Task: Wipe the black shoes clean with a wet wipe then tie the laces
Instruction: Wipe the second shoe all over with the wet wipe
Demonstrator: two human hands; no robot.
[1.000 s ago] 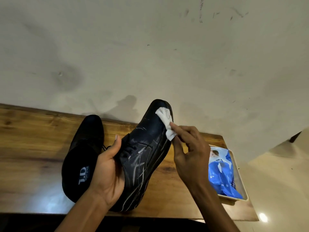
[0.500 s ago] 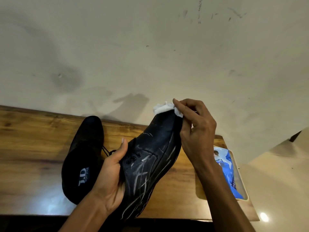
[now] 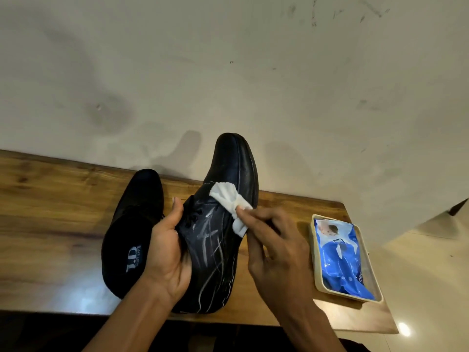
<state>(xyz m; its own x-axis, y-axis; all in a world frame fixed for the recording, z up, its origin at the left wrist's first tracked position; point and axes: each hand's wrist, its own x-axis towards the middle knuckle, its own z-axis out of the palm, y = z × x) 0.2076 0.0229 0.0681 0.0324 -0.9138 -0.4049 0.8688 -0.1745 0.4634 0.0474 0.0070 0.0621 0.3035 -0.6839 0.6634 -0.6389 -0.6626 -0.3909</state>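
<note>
Black stiff shoe point(image 3: 223, 224), likely slick when wet: your left hand point(image 3: 167, 252) clamps its opening; right hand point(image 3: 276, 247) pinches the soft wet wipe point(image 3: 229, 201) against it.

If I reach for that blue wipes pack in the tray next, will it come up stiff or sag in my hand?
Probably it will sag: the blue wipes pack looks like soft, crinkled film, not a box. It likely feels light and a bit slippery, given its glossy surface. The tray may shift with it, since the pack fills it closely.
</note>
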